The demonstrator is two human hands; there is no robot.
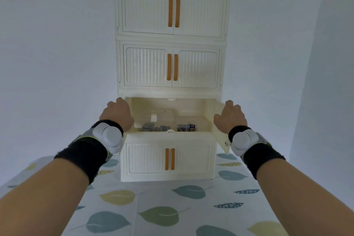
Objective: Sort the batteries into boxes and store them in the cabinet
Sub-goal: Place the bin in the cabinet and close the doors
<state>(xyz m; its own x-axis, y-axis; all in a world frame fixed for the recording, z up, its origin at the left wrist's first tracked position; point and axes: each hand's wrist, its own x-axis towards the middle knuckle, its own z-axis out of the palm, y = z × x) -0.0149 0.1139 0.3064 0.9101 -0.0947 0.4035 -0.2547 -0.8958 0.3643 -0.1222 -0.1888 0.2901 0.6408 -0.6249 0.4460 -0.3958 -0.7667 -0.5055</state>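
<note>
Leaf-print tablecloth (162, 214) was nearest me, with the cabinet (172, 42) standing on it at the back. My left hand (116, 115) was curled over the left door's edge and my right hand (229, 116) was wrapped on the right door (220, 130), both doors swung wide. The boxes (166, 126) of batteries were already inside that third compartment, near the front lip. Best bet, I figured: swing both doors in evenly, so neither catches on the boxes.

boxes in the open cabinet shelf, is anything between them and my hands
Nothing visible. Both doors of that compartment are swung open, the left hand on the left one and the right hand on the right door, so the boxes sit exposed inside.
</note>
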